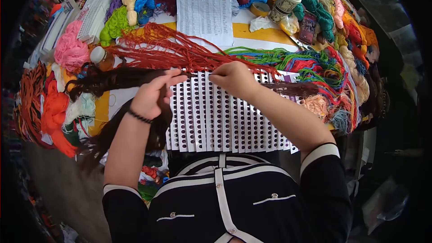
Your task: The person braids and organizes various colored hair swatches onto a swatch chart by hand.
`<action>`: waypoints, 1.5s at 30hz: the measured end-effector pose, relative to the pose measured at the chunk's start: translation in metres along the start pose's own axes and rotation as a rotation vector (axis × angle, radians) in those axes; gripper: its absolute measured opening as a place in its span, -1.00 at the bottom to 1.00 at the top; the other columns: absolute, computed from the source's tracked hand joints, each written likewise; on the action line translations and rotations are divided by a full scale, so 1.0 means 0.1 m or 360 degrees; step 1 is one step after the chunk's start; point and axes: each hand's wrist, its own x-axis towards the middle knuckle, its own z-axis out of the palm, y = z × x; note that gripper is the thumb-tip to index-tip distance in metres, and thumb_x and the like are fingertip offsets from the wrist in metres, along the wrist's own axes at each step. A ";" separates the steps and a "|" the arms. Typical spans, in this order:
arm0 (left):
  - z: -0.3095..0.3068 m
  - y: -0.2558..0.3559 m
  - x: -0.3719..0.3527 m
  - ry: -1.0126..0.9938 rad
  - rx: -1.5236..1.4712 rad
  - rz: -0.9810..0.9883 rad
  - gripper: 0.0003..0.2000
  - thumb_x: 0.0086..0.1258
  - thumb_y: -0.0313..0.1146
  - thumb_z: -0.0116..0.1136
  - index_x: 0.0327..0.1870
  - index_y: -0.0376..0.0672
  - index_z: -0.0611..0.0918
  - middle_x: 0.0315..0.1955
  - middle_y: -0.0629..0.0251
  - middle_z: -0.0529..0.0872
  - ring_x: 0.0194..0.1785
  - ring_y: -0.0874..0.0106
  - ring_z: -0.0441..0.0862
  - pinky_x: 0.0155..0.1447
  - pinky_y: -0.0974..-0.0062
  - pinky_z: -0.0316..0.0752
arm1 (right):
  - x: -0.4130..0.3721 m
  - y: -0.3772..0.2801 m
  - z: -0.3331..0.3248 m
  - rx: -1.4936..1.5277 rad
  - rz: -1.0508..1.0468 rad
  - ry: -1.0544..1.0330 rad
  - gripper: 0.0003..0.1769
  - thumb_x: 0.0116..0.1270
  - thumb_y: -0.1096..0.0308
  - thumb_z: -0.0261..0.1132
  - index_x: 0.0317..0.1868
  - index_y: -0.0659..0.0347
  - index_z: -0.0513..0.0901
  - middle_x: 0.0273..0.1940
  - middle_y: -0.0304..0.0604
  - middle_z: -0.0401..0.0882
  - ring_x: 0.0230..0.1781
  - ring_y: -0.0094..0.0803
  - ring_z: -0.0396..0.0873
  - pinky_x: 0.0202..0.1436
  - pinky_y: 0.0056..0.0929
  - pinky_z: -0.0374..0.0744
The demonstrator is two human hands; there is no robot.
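White card strips (209,121) with rows of dark-ringed holes lie overlapped side by side in front of me. My left hand (155,92) is over their top left corner, fingers stretched to the right and nothing plainly held. My right hand (236,80) pinches at the strips' top edge; what is between its fingertips is too small to make out. Long red threads (157,47) spread along and behind that edge. Dark brown thread (130,77) lies beside and under my left hand, and more dark thread (294,89) lies right of the strips.
A printed sheet (204,11) lies behind the red threads. Around it are a paper cup (287,1), a phone (308,28), scissors (297,42), a tape roll (259,9) and a jar (101,57). Colourful yarn hanks, such as a pink one (72,47) and multicoloured threads (310,65), crowd both sides.
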 end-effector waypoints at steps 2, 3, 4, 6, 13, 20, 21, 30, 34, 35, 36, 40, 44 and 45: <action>0.13 -0.08 0.28 0.0070 0.0271 -0.0062 -0.61 0.40 -0.24 -0.04 0.18 -0.21 0.43 0.04 0.23 0.59 -0.34 0.63 0.50 -0.40 0.76 0.33 | 0.15 0.03 0.18 0.0049 0.0218 -0.0071 -0.75 0.14 0.24 0.28 -0.32 0.29 0.68 -0.57 -0.04 0.58 -0.57 -0.34 0.56 -0.37 -0.38 0.52; 0.18 -0.11 0.38 0.0128 0.0315 -0.0084 -0.63 0.40 -0.22 -0.05 0.15 -0.20 0.46 0.04 0.23 0.59 -0.21 0.55 0.56 -0.36 0.74 0.37 | 0.20 0.01 0.20 -0.0029 0.0288 -0.0112 -0.76 0.13 0.26 0.19 -0.43 0.24 0.69 -0.53 -0.03 0.62 -0.51 -0.22 0.59 -0.30 -0.30 0.54; 0.23 -0.12 0.42 0.0239 0.0415 -0.0081 -0.64 0.39 -0.23 -0.01 0.12 -0.21 0.47 0.01 0.23 0.60 -0.18 0.55 0.57 -0.34 0.72 0.39 | 0.24 0.01 0.22 -0.0029 0.0287 -0.0112 -0.76 0.13 0.26 0.19 -0.43 0.24 0.69 -0.53 -0.03 0.62 -0.51 -0.22 0.59 -0.30 -0.30 0.54; 0.31 -0.15 0.47 0.0247 0.0417 -0.0014 -0.69 0.34 -0.30 0.06 0.04 -0.23 0.49 -0.13 0.27 0.63 -0.25 0.55 0.57 -0.31 0.69 0.42 | 0.29 0.04 0.24 0.0261 0.0568 -0.0317 -0.74 0.15 0.26 0.16 -0.48 0.25 0.68 -0.57 -0.11 0.62 -0.56 -0.32 0.59 -0.33 -0.36 0.54; 0.33 -0.39 0.77 0.0251 0.0663 0.0279 -0.77 0.25 -0.48 0.10 -0.08 -0.26 0.48 -0.36 0.34 0.60 -0.40 0.63 0.51 -0.36 0.69 0.39 | 0.40 0.27 0.33 0.0720 0.0773 -0.0288 -0.66 0.19 0.23 0.10 -0.59 0.25 0.65 -0.65 -0.19 0.58 -0.64 -0.42 0.55 -0.37 -0.41 0.53; 0.35 -0.40 0.76 0.0294 0.0893 0.0313 -0.76 0.22 -0.56 0.07 -0.08 -0.24 0.48 -0.39 0.42 0.60 -0.43 0.66 0.48 -0.39 0.69 0.35 | 0.35 0.15 0.32 0.0226 0.0498 -0.0307 -0.62 0.32 0.15 0.04 -0.45 0.25 0.62 -0.58 -0.14 0.60 -0.60 -0.42 0.57 -0.39 -0.44 0.53; 0.31 -0.41 0.78 0.0293 0.1001 0.0331 -0.75 0.20 -0.55 0.09 -0.08 -0.24 0.48 -0.41 0.41 0.60 -0.43 0.64 0.50 -0.38 0.67 0.38 | 0.34 0.13 0.29 0.0371 0.0588 -0.0362 -0.64 0.34 0.13 0.05 -0.36 0.26 0.59 -0.56 -0.15 0.61 -0.58 -0.44 0.57 -0.41 -0.46 0.52; 0.20 -0.36 0.69 0.0534 0.1661 0.0784 -0.67 0.10 -0.49 0.16 -0.07 -0.27 0.49 -0.47 0.28 0.64 -0.40 0.52 0.60 -0.25 0.55 0.50 | 0.28 0.14 0.23 0.0851 0.0760 -0.0371 -0.73 0.39 0.20 0.05 -0.08 0.22 0.43 -0.46 -0.25 0.58 -0.53 -0.60 0.52 -0.49 -0.62 0.47; 0.35 -0.19 0.54 0.0307 0.0843 0.0513 -0.73 0.21 -0.53 0.13 -0.05 -0.30 0.47 -0.32 0.22 0.67 -0.29 0.48 0.62 -0.18 0.62 0.50 | 0.26 0.17 0.24 0.0646 0.0679 -0.0331 -0.83 0.41 0.27 0.02 -0.12 0.17 0.43 -0.45 -0.28 0.56 -0.54 -0.62 0.49 -0.54 -0.64 0.44; 0.41 -0.15 0.47 0.0176 0.0318 0.0427 -0.75 0.24 -0.54 0.12 -0.06 -0.30 0.48 -0.29 0.21 0.67 -0.29 0.50 0.61 -0.19 0.66 0.50 | 0.27 0.19 0.26 0.0649 0.0681 -0.0327 -0.83 0.41 0.27 0.02 -0.12 0.17 0.43 -0.45 -0.28 0.56 -0.54 -0.62 0.49 -0.54 -0.64 0.44; 0.43 -0.13 0.45 0.0044 -0.0204 0.0333 -0.78 0.27 -0.55 0.10 -0.06 -0.29 0.48 -0.27 0.20 0.67 -0.29 0.53 0.61 -0.19 0.70 0.49 | 0.28 0.22 0.30 0.0635 0.0683 -0.0306 -0.85 0.40 0.31 0.01 -0.13 0.17 0.43 -0.45 -0.27 0.56 -0.54 -0.62 0.49 -0.52 -0.64 0.44; 0.40 -0.22 0.52 0.0090 0.0279 0.0377 -0.73 0.35 -0.55 0.00 0.07 -0.30 0.46 -0.25 0.25 0.68 -0.31 0.63 0.58 -0.26 0.75 0.47 | 0.27 0.19 0.20 0.1399 0.0920 -0.0286 -0.90 0.36 0.41 0.03 -0.18 0.17 0.45 -0.44 -0.26 0.55 -0.53 -0.59 0.50 -0.48 -0.63 0.47; 0.45 -0.42 0.69 -0.0027 0.0805 0.0521 -0.64 0.39 -0.48 -0.04 0.20 -0.26 0.40 -0.20 0.30 0.67 -0.35 0.62 0.57 -0.28 0.71 0.47 | 0.29 0.29 0.13 0.1735 0.0881 -0.0290 -0.92 0.34 0.43 0.04 -0.24 0.17 0.49 -0.42 -0.29 0.52 -0.48 -0.58 0.51 -0.45 -0.65 0.48; 0.36 -0.47 0.74 -0.0111 0.1108 0.0614 -0.66 0.41 -0.42 -0.05 0.20 -0.20 0.43 -0.19 0.30 0.66 -0.33 0.61 0.57 -0.23 0.65 0.49 | 0.29 0.28 0.13 0.1691 0.0896 -0.0285 -0.92 0.34 0.43 0.05 -0.22 0.16 0.48 -0.41 -0.27 0.52 -0.47 -0.58 0.51 -0.43 -0.63 0.49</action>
